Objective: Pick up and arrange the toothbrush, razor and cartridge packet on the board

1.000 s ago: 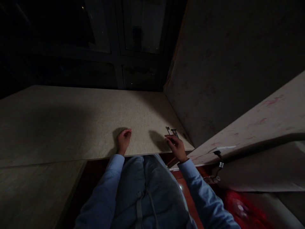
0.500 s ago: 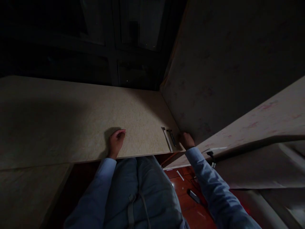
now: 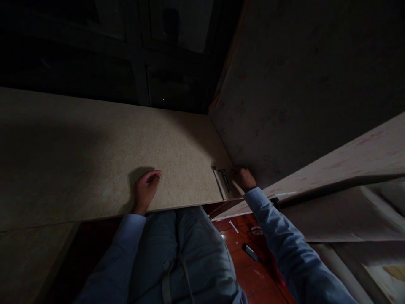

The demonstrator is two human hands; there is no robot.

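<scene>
My left hand (image 3: 146, 190) rests on the pale stone-patterned ledge (image 3: 177, 147) near its front edge, fingers curled in and nothing visible in them. My right hand (image 3: 246, 178) is at the ledge's right end, beside the wall. Its fingers are bent together, and whatever they may hold is too dark to make out. A pale narrow strip shows just below these fingers. Left of this hand lies a dark T-shaped razor (image 3: 225, 180), and alongside it a slim white toothbrush (image 3: 219, 183). Both point roughly toward the front edge.
Dark window panes (image 3: 177, 84) stand behind the ledge, and a flowered wall (image 3: 268, 139) closes off the right. Below, on the reddish floor (image 3: 253, 278), lie a phone-like dark object (image 3: 251, 252) and a white strip (image 3: 233, 226). Pale covered furniture (image 3: 341, 215) is at lower right.
The view has shifted slightly. My right hand has moved a little onto the ledge, its fingers now reaching toward the razor. My left hand keeps its curled shape.
</scene>
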